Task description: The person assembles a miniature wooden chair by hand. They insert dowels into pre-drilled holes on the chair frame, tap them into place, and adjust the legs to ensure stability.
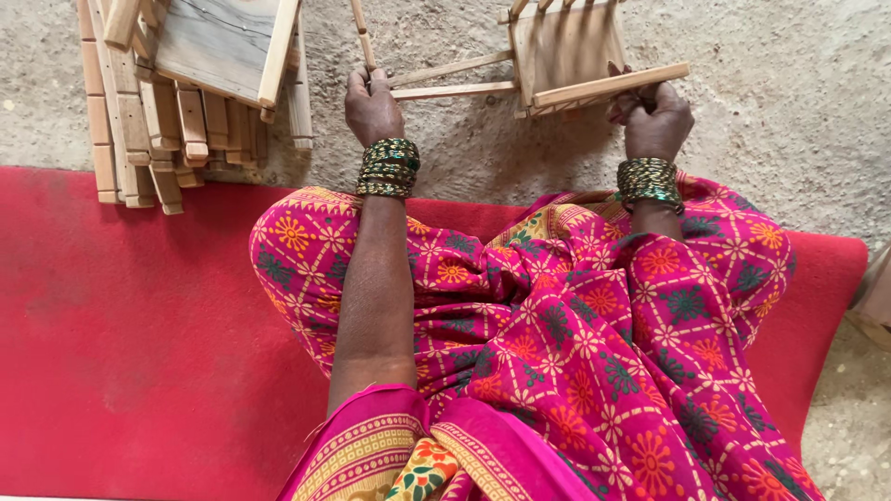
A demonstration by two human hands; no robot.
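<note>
A small pale wooden frame piece, like a miniature chair with slats, lies on the concrete floor in front of me. My right hand grips its near wooden bar. My left hand is closed around the end of two thin rails that run from the piece, next to an upright thin stick. Both wrists wear stacked green and gold bangles. My knees, in bright pink patterned cloth, fill the lower middle of the view.
A stack of several similar wooden slatted pieces sits at the upper left on the floor. I sit on a red mat over grey concrete. Another wooden edge shows at the far right.
</note>
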